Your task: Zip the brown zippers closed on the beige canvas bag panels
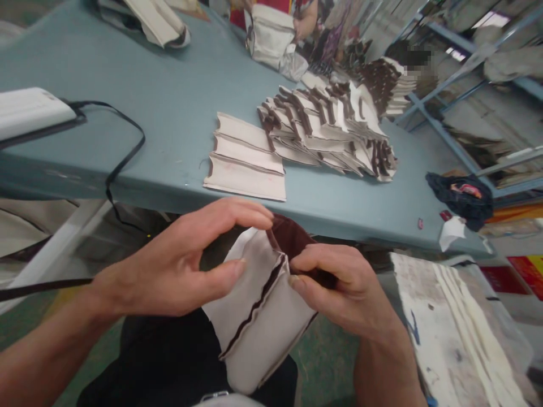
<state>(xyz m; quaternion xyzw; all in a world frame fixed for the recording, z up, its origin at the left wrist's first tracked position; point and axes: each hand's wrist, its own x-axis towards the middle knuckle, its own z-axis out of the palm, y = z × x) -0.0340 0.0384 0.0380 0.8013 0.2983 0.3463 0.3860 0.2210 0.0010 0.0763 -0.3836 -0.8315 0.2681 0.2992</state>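
Observation:
A cream fabric pouch [271, 322] with dark brown seams and a brown lining is tilted above my lap, its open end facing up and away. My right hand [339, 282] pinches the rim at a seam between thumb and fingers. On the other side, my left hand [182, 260] curves around the pouch with thumb and fingers apart. Its fingertips touch the top edge, and its thumb lies near the front panel. The lower end of the pouch hangs over my dark trousers. The inside is partly hidden by my right hand.
On the blue-green table [178, 113], a flat ribbed cream piece [248, 164] lies beside a heap of similar cream-and-brown pieces [322, 124]. A white device [34, 110] with a black strap sits left. Another person handles a cream bag [271, 34]. A stained board [441, 328] stands right.

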